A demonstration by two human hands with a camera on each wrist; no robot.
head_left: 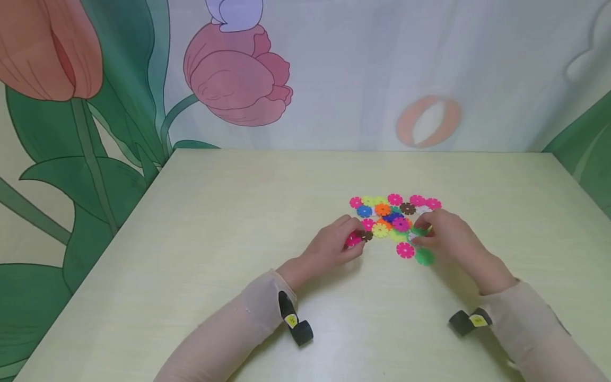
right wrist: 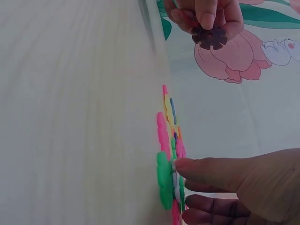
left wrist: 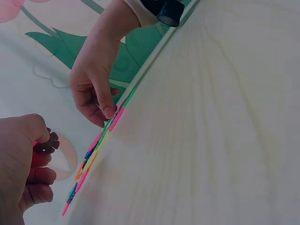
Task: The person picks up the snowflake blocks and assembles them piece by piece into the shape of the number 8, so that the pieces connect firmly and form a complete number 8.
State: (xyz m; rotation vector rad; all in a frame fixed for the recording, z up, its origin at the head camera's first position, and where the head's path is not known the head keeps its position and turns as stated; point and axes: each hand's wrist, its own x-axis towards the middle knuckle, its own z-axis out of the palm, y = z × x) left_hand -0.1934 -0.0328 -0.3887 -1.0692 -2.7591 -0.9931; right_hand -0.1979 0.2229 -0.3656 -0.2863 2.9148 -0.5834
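Several colourful notched plastic discs, of the interlocking snowflake kind, lie in a loose heap on the table. Raised off the table at the heap's left edge, my left hand (head_left: 329, 243) holds a brown snowflake disc (head_left: 367, 236) and a pink snowflake disc (head_left: 352, 240). At the heap's right side, my right hand (head_left: 451, 233) pinches a white snowflake disc (right wrist: 176, 183), its thumb against the disc's edge. A green snowflake disc (head_left: 424, 257) and a pink one (head_left: 405, 250) lie just in front of that hand. Its fingers partly hide other green discs.
The pale wooden table (head_left: 215, 223) runs back to a curtain (head_left: 343, 79) printed with flowers. Yellow (head_left: 380, 229), orange (head_left: 382, 209) and blue (head_left: 364, 211) discs overlap in the heap. Each wrist wears a small black camera (head_left: 302, 332).
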